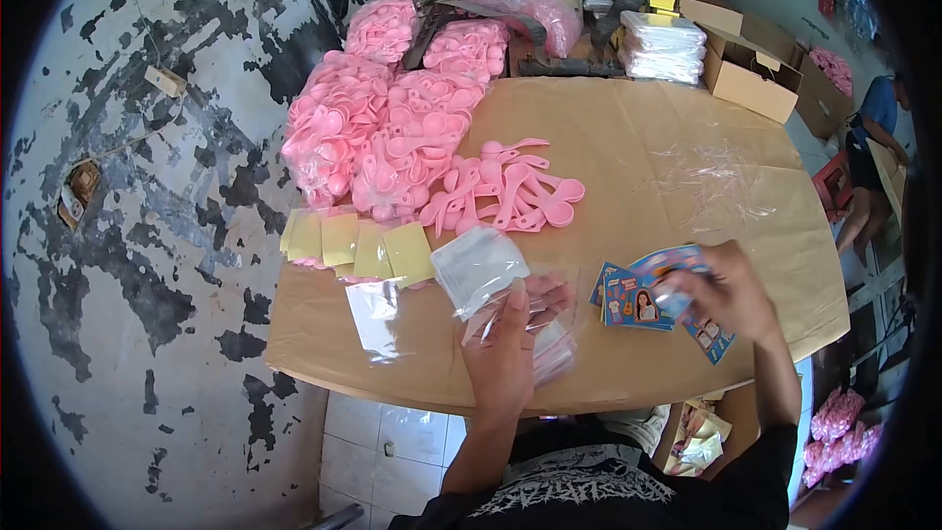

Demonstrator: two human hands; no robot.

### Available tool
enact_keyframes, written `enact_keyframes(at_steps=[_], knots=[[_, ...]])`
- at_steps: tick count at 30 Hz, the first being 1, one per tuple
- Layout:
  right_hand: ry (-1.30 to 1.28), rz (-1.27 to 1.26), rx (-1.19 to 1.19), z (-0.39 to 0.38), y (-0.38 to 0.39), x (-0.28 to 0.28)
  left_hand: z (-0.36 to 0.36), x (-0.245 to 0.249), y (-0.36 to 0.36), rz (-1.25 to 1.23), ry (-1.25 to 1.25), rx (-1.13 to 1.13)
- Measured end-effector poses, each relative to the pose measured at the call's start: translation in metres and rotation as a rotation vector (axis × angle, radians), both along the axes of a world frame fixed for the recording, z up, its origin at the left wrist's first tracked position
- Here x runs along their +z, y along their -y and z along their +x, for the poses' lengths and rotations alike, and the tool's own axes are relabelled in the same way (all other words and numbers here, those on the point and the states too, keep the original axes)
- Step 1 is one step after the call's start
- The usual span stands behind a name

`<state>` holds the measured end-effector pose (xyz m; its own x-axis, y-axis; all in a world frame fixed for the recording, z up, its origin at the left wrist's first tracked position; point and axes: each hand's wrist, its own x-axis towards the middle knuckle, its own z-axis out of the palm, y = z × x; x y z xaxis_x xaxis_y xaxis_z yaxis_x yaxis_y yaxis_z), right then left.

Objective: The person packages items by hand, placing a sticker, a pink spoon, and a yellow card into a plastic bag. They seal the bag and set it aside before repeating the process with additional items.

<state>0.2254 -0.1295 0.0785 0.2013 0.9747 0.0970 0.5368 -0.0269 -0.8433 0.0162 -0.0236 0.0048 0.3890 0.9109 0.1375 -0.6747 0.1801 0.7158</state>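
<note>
My left hand [500, 353] holds a clear plastic bag [481, 329] near the table's front edge, thumb on top and fingers showing through the film. Just beyond it lies a stack of clear bags [478, 265], and more clear bags [554, 353] lie beside the hand. My right hand [731, 294] is closed over the blue printed cards [628, 299], with a blurred card between its fingertips. Further back lies a loose pile of pink plastic scoops [510, 186]. Pale yellow packets [373, 250] lie in a row at the left, above a shiny clear sleeve [375, 319].
Bulging bags of pink scoops [392, 128] fill the table's back left. Behind are stacked clear bags [662, 47] and an open cardboard box [751, 79]. Crumpled clear film [716, 182] lies at the right. Another person [873, 137] sits at the far right.
</note>
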Motion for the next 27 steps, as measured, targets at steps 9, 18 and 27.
enact_keyframes(at_steps=[9,18,27], knots=[[-0.001,-0.036,0.326,-0.031,-0.052,-0.005,-0.004,0.001,-0.002,0.009,-0.034,0.022],[0.182,0.012,0.440,-0.030,-0.061,-0.004,0.001,-0.001,-0.004,0.036,-0.171,0.026],[0.079,-0.054,0.289,-0.032,-0.065,-0.010,-0.004,-0.006,-0.013,0.051,-0.127,0.165]])
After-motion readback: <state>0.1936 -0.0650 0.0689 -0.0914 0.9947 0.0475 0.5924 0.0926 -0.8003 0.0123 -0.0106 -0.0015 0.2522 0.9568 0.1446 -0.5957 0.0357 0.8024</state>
